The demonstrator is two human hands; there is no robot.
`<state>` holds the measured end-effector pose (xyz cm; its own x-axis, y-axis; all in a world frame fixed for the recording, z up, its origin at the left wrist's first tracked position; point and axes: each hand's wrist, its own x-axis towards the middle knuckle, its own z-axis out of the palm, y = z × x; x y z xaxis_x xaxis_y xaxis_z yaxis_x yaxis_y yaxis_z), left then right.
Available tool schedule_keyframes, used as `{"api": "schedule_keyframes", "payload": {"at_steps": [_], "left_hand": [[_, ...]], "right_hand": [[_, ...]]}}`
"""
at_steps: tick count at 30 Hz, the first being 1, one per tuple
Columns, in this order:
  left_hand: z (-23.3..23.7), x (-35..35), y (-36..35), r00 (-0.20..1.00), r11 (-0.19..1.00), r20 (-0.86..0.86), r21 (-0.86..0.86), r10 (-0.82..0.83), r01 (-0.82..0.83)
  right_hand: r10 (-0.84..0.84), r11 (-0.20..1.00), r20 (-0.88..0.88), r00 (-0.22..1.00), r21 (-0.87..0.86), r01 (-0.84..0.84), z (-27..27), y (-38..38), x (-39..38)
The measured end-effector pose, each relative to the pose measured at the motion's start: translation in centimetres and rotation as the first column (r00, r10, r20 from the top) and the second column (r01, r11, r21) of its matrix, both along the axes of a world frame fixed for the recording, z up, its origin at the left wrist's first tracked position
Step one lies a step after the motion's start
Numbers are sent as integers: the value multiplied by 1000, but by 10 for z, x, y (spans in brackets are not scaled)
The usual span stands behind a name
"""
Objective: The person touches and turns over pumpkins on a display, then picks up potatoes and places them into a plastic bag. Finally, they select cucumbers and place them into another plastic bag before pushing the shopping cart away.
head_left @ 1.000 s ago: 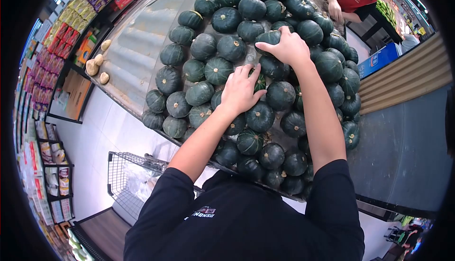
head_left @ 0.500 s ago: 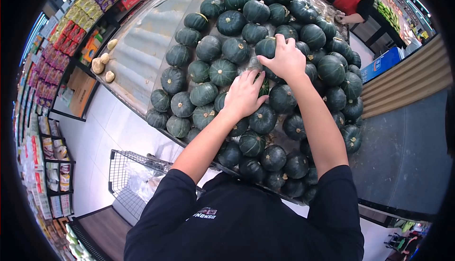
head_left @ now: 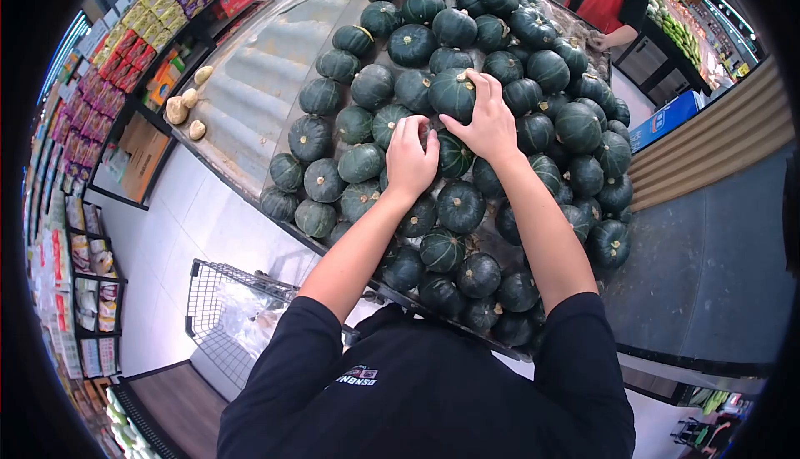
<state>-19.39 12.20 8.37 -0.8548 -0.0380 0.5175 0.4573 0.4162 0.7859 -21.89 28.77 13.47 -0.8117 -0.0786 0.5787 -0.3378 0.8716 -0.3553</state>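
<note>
My right hand point(head_left: 487, 130) is curved around the right side of a dark green pumpkin point(head_left: 451, 96), its fingers by the stem and its thumb at the near side. That pumpkin rests among its neighbours. To the left, my left hand point(head_left: 412, 160) is loosely curled, with thumb and fingers apart and nothing visible in it. Its fingertips are close to a striped green pumpkin point(head_left: 387, 121). Between my hands and slightly nearer sits another green pumpkin point(head_left: 455, 157), partly covered by my right hand.
Many more pumpkins point(head_left: 461, 205) fill the display stand around my hands. A corrugated sheet point(head_left: 258, 84) lies to the left, with several pale tubers point(head_left: 177, 110) at its edge. Below stands a wire shopping cart point(head_left: 218, 313). A person in a red vest point(head_left: 604, 0) is at the far right.
My right hand has moved slightly left, and the pumpkin at it has shifted left too. My left hand has lifted from its flat, spread position, and its fingers are now curled.
</note>
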Motion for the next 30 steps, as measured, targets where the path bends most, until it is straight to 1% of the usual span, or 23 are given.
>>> {"api": "schedule_keyframes", "payload": {"at_steps": [1, 3, 5, 8, 11, 12, 14, 15, 17, 19, 22, 23, 25, 29, 30], "left_hand": [[0, 0, 0, 1000, 1000, -4, -21, 0, 0], [1, 0, 0, 1000, 1000, 2, -4, -10, 10], [4, 1, -1, 1000, 1000, 8, 9, -23, 23], [9, 7, -4, 1000, 1000, 0, 16, -13, 13], [11, 16, -10, 1000, 1000, -5, 6, -28, 28], [12, 20, -11, 999, 999, -13, 3, -38, 38], [14, 31, -16, 999, 999, -13, 9, -45, 45], [14, 36, -20, 999, 999, -11, 17, -50, 50], [10, 44, -30, 998, 998, -25, 25, -62, 63], [9, 53, -39, 997, 997, -16, 27, -75, 76], [5, 59, -47, 998, 998, -8, -7, -66, 66], [4, 60, -49, 998, 998, -5, -27, -63, 63], [2, 61, -52, 998, 997, 8, -31, -66, 67], [-1, 64, -53, 996, 996, 34, -29, -84, 85], [1, 64, -53, 996, 996, 35, -31, -87, 88]], "right_hand": [[-21, 999, -9, 1000, 27, 21, 1, 0, 1], [-45, 997, -22, 999, 55, 46, 2, 1, 4], [-68, 996, 26, 997, 65, 66, 2, 2, 9], [-100, 993, -34, 994, 57, 102, 0, 0, 10], [-120, 989, -40, 992, 82, 123, 1, -4, 10], [-122, 989, -41, 992, 79, 125, 2, -5, 9], [-76, 997, 32, 997, 9, 76, 6, -5, 6], [-78, 997, 29, 997, 8, 77, 4, -2, 4], [-121, 993, -127, 985, -12, 121, 4, 8, 0], [-193, 981, -191, 962, -59, 185, 5, 20, -11], [-298, 954, -122, 947, -17, 298, 6, 32, -24], [-325, 944, -83, 942, 24, 328, 4, 35, -23], [-330, 935, -94, 939, 103, 339, 1, 35, -19], [-339, 934, -100, 936, 86, 347, -5, 31, -16], [-336, 938, -92, 937, 60, 343, -6, 30, -14]]}}
